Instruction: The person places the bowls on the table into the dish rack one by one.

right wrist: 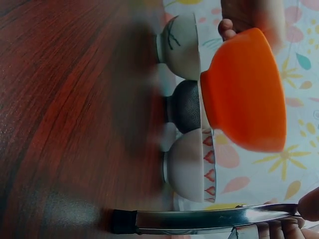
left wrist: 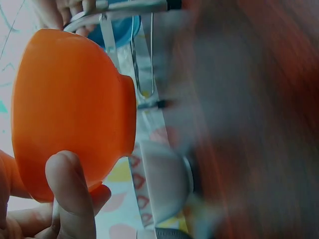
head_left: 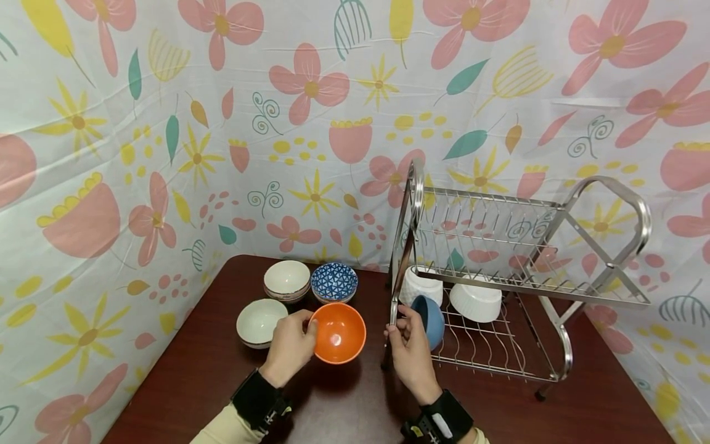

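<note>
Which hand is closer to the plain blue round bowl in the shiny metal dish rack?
Right. The right hand grips the rack's side post, just beside the blue bowl; the left hand is farther off to the left, holding a round, shiny orange bowl.

Floral-print curtain (head_left: 310,154) across far side and left. Reddish-brown wood-grain table (head_left: 194,370) below. Toward far left: blue-patterned bowl (head_left: 334,282), cream bowl (head_left: 286,277) left of it, pale green bowl (head_left: 259,317) nearer.

Left hand (head_left: 291,346): thumb and fingers pinching the left side of the orange bowl (head_left: 341,334). Right hand (head_left: 413,354): right of the bowl, fingers curled, gripping. Wrists (head_left: 271,375): two, black-banded, nearer the wearer than the bowl.
</note>
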Demonstrator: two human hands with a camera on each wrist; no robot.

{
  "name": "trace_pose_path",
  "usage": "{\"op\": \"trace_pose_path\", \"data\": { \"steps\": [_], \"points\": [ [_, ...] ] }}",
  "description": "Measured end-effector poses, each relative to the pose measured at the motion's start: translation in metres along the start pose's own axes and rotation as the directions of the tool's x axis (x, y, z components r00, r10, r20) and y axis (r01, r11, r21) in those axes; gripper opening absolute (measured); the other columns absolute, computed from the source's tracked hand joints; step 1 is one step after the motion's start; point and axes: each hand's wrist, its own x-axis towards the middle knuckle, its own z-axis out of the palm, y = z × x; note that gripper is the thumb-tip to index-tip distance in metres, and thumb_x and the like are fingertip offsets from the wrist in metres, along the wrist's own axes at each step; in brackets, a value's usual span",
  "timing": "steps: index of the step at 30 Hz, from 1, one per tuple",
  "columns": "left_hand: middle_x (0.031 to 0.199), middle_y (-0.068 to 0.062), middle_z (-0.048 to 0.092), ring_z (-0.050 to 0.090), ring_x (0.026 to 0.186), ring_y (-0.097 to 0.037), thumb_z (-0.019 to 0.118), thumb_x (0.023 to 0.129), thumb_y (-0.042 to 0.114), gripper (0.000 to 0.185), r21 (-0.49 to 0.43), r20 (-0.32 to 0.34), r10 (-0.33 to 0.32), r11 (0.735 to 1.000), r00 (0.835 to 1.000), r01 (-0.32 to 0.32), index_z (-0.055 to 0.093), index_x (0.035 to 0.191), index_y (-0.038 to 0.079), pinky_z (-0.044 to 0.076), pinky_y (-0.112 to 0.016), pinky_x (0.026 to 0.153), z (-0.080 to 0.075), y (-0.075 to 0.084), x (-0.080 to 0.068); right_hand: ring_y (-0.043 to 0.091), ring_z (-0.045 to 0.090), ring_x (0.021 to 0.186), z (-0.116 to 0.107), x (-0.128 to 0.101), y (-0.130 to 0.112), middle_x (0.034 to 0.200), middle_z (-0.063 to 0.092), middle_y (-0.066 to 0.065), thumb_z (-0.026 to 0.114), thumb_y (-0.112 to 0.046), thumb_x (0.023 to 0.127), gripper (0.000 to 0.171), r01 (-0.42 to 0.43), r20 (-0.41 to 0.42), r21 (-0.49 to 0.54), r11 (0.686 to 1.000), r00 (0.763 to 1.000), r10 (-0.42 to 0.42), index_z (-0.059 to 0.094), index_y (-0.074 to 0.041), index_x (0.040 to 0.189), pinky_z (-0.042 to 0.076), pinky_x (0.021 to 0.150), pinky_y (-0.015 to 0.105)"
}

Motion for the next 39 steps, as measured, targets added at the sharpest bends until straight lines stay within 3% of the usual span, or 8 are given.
{"op": "trace_pose_path", "data": {
  "steps": [3, 6, 10, 16, 20, 26, 31, 39],
  "points": [
    [0.073, -0.001, 0.066, 0.055, 0.057, -0.006, 0.061, 0.088, 0.006, 0.01, -0.005, 0.01, 0.021, 1.0, 1.0, -0.021, 0.071, 0.09, 0.005, 0.046, -0.022, 0.051, 0.004, 0.005, -0.003, 0.023, 0.061, 0.094, 0.001, 0.001, 0.007, 0.108, 0.058, 0.018, 0.052, -0.006, 0.098, 0.044, -0.02, -0.003, 0.008, 1.0, 1.0, 0.02, 0.036, -0.003, 0.139, 0.051, 0.076, 0.027],
    [0.077, -0.003, 0.067, 0.056, 0.059, -0.005, 0.062, 0.088, 0.006, 0.01, -0.011, 0.001, 0.047, 0.999, 0.999, -0.047, 0.071, 0.092, 0.005, 0.046, -0.021, 0.052, 0.008, 0.009, -0.005, 0.025, 0.055, 0.111, 0.001, -0.001, 0.008, 0.125, 0.05, 0.018, 0.053, -0.013, 0.099, 0.046, 0.0, -0.011, 0.018, 1.0, 1.0, 0.001, 0.034, -0.003, 0.14, 0.049, 0.09, 0.036],
    [0.084, -0.001, 0.066, 0.056, 0.066, -0.006, 0.063, 0.089, 0.008, 0.01, -0.02, -0.023, 0.098, 0.995, 0.995, -0.099, 0.071, 0.096, 0.006, 0.048, -0.022, 0.057, 0.012, 0.011, -0.008, 0.029, 0.04, 0.129, 0.001, -0.005, 0.004, 0.14, 0.037, 0.017, 0.054, -0.018, 0.099, 0.049, 0.098, -0.036, -0.041, 0.994, 0.994, -0.1, 0.035, -0.002, 0.141, 0.036, 0.105, 0.043],
    [0.091, 0.002, 0.064, 0.053, 0.07, -0.007, 0.063, 0.092, 0.01, 0.014, -0.069, -0.07, 0.18, 0.98, 0.981, -0.185, 0.07, 0.104, 0.009, 0.047, -0.021, 0.059, 0.015, 0.015, -0.011, 0.027, 0.04, 0.131, 0.003, -0.01, -0.007, 0.142, 0.042, 0.014, 0.058, -0.009, 0.095, 0.046, 0.27, -0.054, -0.136, 0.953, 0.959, -0.279, 0.043, -0.004, 0.139, 0.035, 0.103, 0.05],
    [0.095, 0.003, 0.064, 0.057, 0.077, -0.006, 0.062, 0.093, 0.011, 0.016, -0.111, -0.098, 0.22, 0.967, 0.971, -0.23, 0.069, 0.107, 0.01, 0.051, -0.022, 0.064, 0.016, 0.018, -0.012, 0.027, 0.049, 0.123, 0.002, -0.012, -0.015, 0.134, 0.051, 0.015, 0.054, -0.002, 0.096, 0.04, 0.293, -0.01, -0.073, 0.953, 0.956, -0.295, 0.047, -0.001, 0.135, 0.045, 0.097, 0.039],
    [0.097, 0.004, 0.064, 0.057, 0.078, -0.006, 0.061, 0.094, 0.013, 0.016, -0.159, -0.14, 0.255, 0.948, 0.957, -0.276, 0.068, 0.109, 0.011, 0.052, -0.023, 0.063, 0.016, 0.023, -0.012, 0.021, 0.056, 0.11, -0.001, -0.014, -0.019, 0.127, 0.055, 0.015, 0.043, -0.005, 0.102, 0.03, 0.219, 0.089, 0.088, 0.972, 0.97, -0.226, 0.049, 0.0, 0.131, 0.051, 0.085, 0.028],
    [0.095, 0.005, 0.063, 0.051, 0.07, -0.006, 0.061, 0.094, 0.011, 0.015, -0.197, -0.142, 0.234, 0.946, 0.962, -0.259, 0.068, 0.107, 0.011, 0.048, -0.021, 0.057, 0.017, 0.025, -0.013, 0.018, 0.059, 0.102, -0.001, -0.013, -0.016, 0.124, 0.055, 0.012, 0.044, -0.016, 0.103, 0.029, 0.059, 0.127, 0.215, 0.975, 0.988, -0.088, 0.05, -0.005, 0.129, 0.053, 0.081, 0.03],
    [0.092, 0.003, 0.062, 0.052, 0.064, -0.007, 0.06, 0.095, 0.013, 0.015, -0.29, -0.076, 0.143, 0.944, 0.987, -0.159, 0.068, 0.108, 0.013, 0.047, -0.021, 0.052, 0.017, 0.027, -0.017, 0.025, 0.063, 0.099, -0.004, -0.011, -0.018, 0.121, 0.053, 0.02, 0.051, -0.024, 0.1, 0.037, -0.194, 0.21, 0.454, 0.869, 0.972, 0.108, 0.049, 0.002, 0.127, 0.056, 0.076, 0.038]
  ]
}}
